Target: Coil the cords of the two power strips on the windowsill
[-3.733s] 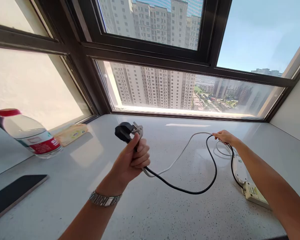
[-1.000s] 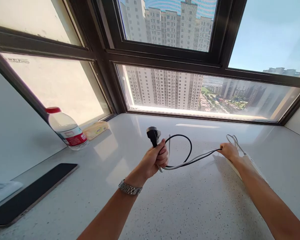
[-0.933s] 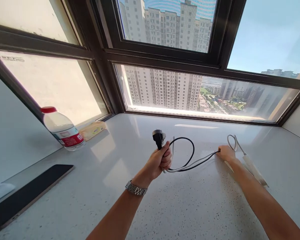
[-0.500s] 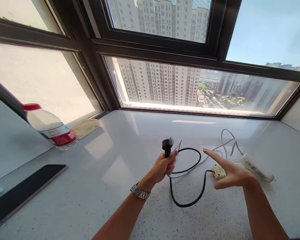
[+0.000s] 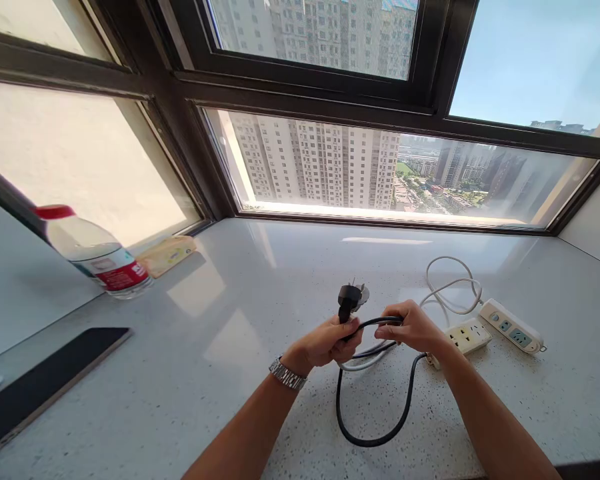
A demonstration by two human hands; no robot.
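Observation:
My left hand (image 5: 325, 343), with a metal watch on the wrist, is closed around the cords just below a black plug (image 5: 349, 297). The plug's prongs point up, and a pale grey plug (image 5: 363, 294) shows behind it. My right hand (image 5: 415, 325) pinches the upper loop of the black cord (image 5: 375, 442), a short way right of the left hand. That cord hangs in a wide curve and runs to a cream power strip (image 5: 467, 335), partly covered by my right wrist. A white cord (image 5: 473, 283) loops on the counter beside a white power strip (image 5: 513, 325).
A clear bottle with a red cap (image 5: 115, 267) stands at the left, a yellowish soft pack (image 5: 167, 255) beside it. Nearer lies a flat dark device (image 5: 55, 380). Windows with dark frames (image 5: 330, 113) border the speckled white counter (image 5: 150, 413) at the back.
My right hand has moved left from above the cream strip and closed on the black cord. The left hand has shifted slightly right with the plugs. Both power strips now show more fully.

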